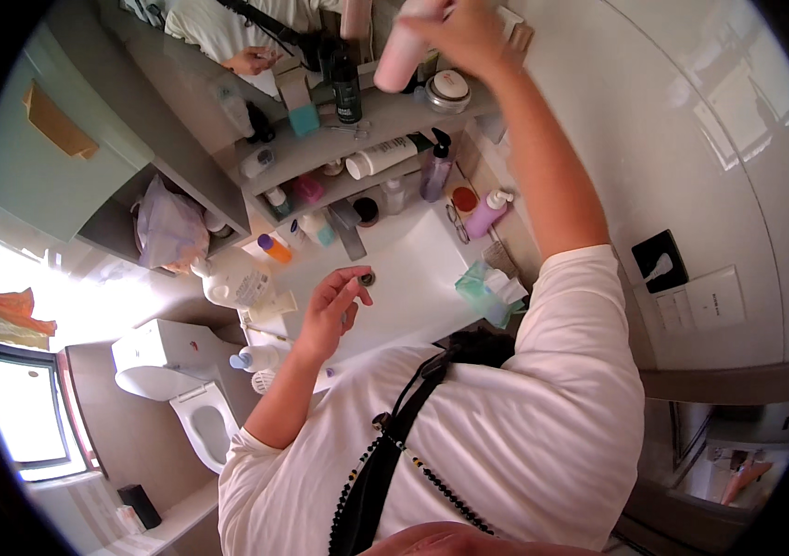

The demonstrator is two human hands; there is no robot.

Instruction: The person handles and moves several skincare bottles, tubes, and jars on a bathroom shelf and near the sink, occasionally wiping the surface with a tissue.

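At the top of the view my right hand is closed round a pink bottle, lifted over the upper shelf in front of the mirror. Part of the bottle is hidden by my fingers and the upper edge. My left hand hovers above the white sink, near the round drain. Its fingers are loosely bent, with index and thumb apart, and I see nothing between them. Under my raised right hand, a round jar with a white lid sits beside a dark bottle.
A purple pump bottle, a clear dark-topped pump bottle and a green tissue pack line the sink's right side. A white tube lies on the lower shelf. To the left are a large white jug, an orange-and-purple bottle and a toilet.
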